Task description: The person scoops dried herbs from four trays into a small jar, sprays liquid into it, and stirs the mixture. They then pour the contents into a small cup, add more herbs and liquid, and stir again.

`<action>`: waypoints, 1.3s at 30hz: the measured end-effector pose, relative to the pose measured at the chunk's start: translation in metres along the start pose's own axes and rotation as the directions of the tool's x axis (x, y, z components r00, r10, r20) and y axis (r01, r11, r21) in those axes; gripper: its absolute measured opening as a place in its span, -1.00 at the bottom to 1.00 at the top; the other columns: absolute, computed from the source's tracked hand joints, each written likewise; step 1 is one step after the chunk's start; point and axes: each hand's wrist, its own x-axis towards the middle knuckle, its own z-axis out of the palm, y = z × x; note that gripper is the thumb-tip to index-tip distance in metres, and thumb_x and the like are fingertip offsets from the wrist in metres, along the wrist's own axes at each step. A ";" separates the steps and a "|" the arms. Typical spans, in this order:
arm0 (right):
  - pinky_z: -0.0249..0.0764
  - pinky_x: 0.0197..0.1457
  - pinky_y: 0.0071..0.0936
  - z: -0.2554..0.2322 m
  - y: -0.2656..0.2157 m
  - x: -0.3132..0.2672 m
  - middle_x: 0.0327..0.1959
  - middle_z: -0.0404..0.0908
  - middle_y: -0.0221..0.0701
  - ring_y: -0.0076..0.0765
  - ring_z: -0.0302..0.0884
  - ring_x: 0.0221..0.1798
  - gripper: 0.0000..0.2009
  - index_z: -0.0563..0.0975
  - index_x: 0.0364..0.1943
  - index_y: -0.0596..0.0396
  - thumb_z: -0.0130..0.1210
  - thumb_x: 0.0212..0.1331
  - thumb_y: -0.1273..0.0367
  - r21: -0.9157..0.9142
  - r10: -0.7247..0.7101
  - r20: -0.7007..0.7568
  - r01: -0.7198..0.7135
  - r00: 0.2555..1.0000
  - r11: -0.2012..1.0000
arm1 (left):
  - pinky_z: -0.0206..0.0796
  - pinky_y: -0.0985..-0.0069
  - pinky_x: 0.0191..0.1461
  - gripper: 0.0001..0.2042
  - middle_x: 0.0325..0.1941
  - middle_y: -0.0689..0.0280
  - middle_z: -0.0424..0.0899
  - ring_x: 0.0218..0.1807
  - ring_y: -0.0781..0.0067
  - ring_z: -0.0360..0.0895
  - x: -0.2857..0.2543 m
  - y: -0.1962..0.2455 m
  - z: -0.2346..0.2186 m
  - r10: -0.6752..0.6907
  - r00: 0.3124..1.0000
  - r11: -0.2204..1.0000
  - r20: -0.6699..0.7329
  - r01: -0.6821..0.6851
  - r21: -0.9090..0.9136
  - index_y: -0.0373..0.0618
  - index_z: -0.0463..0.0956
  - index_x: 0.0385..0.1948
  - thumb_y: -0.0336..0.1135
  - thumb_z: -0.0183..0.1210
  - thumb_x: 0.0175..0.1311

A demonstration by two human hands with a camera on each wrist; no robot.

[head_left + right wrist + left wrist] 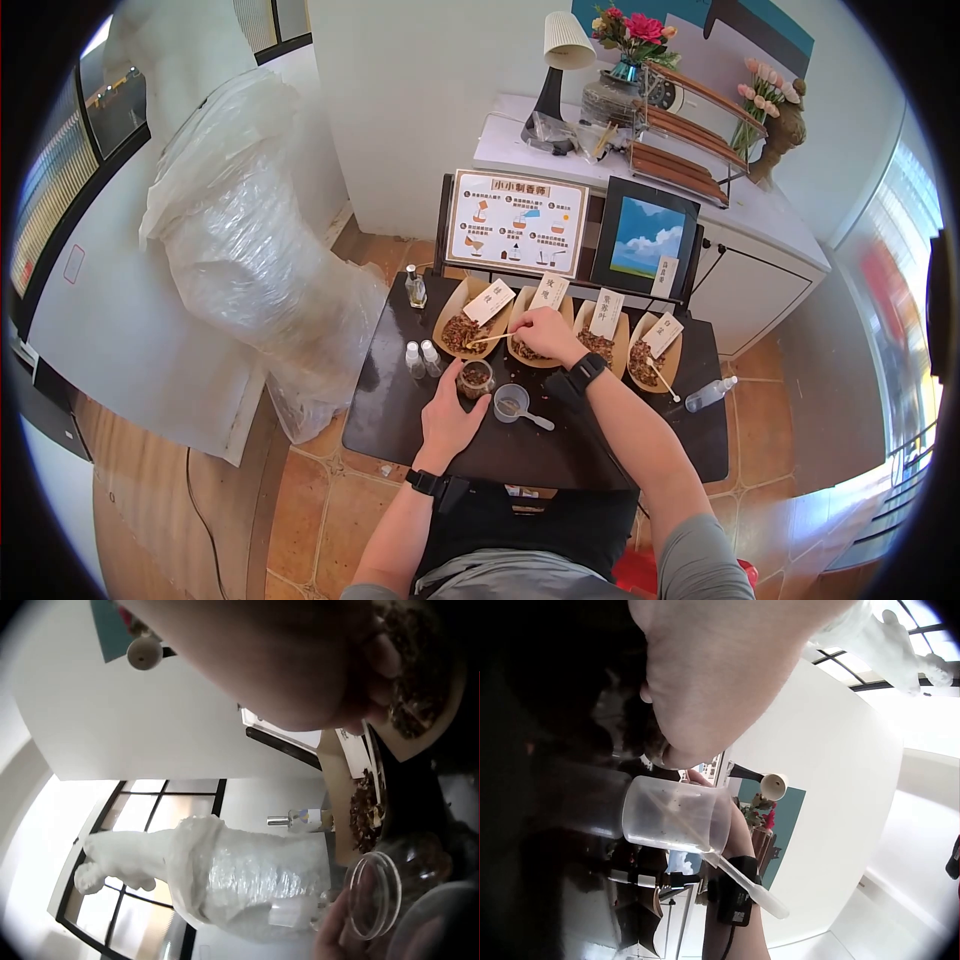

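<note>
My left hand holds a clear glass jar upright on the dark table, thumb and fingers round its sides. Dark dried bits show inside the jar. My right hand pinches a small wooden spoon; its far end lies over the dried plant bits in the leftmost paper tray. That hand is above the second tray and partly hides it. Right of the jar stands a clear plastic cup with a plastic dropper leaning in it.
Two more paper trays hold dried bits and labels; a second small spoon leans in the rightmost. Small bottles stand left of the jar, a perfume bottle behind. A spray bottle lies at the right. An instruction board stands behind.
</note>
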 end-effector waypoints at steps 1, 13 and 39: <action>0.65 0.02 -0.19 0.003 0.004 0.002 -0.33 0.78 -0.12 -0.02 0.77 -0.20 -0.77 0.80 -0.26 0.13 0.12 0.15 0.40 0.080 0.035 0.040 -0.038 0.999 0.996 | 0.55 0.27 0.19 -0.20 0.33 0.12 0.64 0.22 0.04 0.68 0.000 0.000 0.000 0.000 1.000 1.000 0.001 0.000 0.002 -0.08 0.30 0.46 -0.19 0.50 0.17; 0.44 -0.56 -0.59 -0.002 0.005 0.005 -0.41 0.76 -0.32 -0.55 0.61 -0.54 -0.76 0.75 -0.17 0.33 0.07 0.24 0.55 0.553 0.322 0.250 -0.407 0.913 0.727 | 0.56 0.27 0.13 -0.22 0.29 0.10 0.67 0.15 0.04 0.71 0.000 -0.001 0.000 0.008 1.000 1.000 -0.016 -0.008 0.008 -0.09 0.32 0.45 -0.20 0.50 0.17; 0.64 0.02 -0.13 -0.053 -0.039 -0.039 -0.26 0.80 -0.14 0.04 0.76 -0.14 -0.76 0.77 -0.16 0.14 0.08 0.28 0.41 0.008 -0.051 -0.077 0.052 0.996 0.999 | 0.52 0.19 0.27 -0.28 0.45 0.11 0.52 0.32 -0.02 0.59 0.000 0.000 -0.001 0.022 1.000 1.000 0.007 -0.022 0.004 -0.13 0.29 0.41 -0.18 0.44 0.24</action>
